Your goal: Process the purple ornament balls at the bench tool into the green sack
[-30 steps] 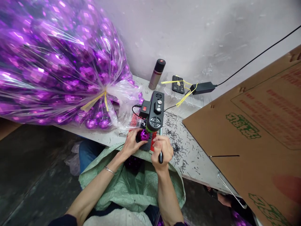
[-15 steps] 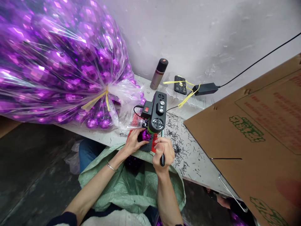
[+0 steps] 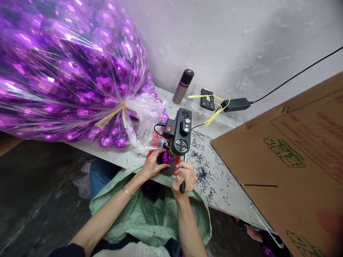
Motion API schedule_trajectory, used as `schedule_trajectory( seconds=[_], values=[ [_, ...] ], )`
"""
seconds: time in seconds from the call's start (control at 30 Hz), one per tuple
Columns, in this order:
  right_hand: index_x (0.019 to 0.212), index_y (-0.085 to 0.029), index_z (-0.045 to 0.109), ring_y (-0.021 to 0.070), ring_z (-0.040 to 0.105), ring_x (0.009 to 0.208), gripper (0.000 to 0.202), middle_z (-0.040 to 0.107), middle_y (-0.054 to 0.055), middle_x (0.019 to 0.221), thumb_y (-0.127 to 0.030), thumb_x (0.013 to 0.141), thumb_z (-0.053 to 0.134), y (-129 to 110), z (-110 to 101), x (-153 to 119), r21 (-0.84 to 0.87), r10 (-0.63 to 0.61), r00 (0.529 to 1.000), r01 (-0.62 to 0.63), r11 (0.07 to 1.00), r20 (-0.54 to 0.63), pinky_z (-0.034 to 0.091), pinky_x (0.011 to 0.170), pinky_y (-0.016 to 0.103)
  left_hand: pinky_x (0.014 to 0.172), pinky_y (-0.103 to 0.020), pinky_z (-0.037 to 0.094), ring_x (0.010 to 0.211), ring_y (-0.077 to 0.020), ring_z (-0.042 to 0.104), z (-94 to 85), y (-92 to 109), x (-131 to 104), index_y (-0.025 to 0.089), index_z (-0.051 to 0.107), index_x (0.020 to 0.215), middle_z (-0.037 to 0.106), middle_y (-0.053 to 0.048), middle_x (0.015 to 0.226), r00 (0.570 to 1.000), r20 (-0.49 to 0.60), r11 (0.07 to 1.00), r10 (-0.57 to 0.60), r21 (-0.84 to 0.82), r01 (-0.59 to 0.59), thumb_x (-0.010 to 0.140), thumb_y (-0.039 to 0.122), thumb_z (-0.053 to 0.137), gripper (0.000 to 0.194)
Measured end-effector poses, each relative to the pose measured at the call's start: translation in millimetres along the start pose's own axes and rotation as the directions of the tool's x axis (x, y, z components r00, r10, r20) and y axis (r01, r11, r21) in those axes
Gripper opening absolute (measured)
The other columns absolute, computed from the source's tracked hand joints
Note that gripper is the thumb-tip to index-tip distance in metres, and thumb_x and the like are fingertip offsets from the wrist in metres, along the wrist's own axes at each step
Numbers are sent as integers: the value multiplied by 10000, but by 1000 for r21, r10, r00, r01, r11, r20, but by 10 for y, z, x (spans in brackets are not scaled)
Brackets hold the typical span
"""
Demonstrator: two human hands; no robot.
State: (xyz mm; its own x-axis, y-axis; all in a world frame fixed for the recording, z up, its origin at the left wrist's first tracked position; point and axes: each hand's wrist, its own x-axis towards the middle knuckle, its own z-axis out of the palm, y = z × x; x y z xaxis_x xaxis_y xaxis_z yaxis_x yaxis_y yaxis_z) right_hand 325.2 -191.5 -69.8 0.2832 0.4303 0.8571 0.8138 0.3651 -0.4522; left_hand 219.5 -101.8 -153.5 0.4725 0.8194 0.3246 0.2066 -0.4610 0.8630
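A shiny purple faceted ball [image 3: 167, 157] sits beneath the head of a small black bench press [image 3: 182, 132] with a red switch. My left hand [image 3: 155, 165] grips the ball from the left, thumb below it and fingers above. My right hand [image 3: 184, 177] is wrapped round the black-ended lever [image 3: 182, 187] on the press's right side. Where the ball's top meets the press is hidden by the machine. Below both hands, a green woven sack [image 3: 134, 214] lies open across my lap, with dark purple shine inside.
A big clear bag of purple balls [image 3: 66, 78] fills the left. Behind the press stand a bottle [image 3: 183, 86], a phone-like black slab [image 3: 207, 99] and a power adapter [image 3: 237, 104]. Black scraps [image 3: 202, 171] litter the table beside a cardboard box [image 3: 289, 150].
The lever in my right hand has shifted slightly down and left in the view. My left hand stays on the ball. The whole scene sits a little lower as the camera moved.
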Motion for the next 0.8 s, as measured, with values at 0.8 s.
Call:
schedule_trajectory(
  seconds=[0.8],
  values=[
    [763,-225,473,130,494,653,260,519,-5,760,-178,998,373,167,138,-112,49,-131,989,134,990,-62,419,604,284,1006,-451,544,1171,-279,667,18,-34,24,196,590,1247,690,-102,1240,1000,-5,999,0,-44,0,754,290,837,560]
  ],
)
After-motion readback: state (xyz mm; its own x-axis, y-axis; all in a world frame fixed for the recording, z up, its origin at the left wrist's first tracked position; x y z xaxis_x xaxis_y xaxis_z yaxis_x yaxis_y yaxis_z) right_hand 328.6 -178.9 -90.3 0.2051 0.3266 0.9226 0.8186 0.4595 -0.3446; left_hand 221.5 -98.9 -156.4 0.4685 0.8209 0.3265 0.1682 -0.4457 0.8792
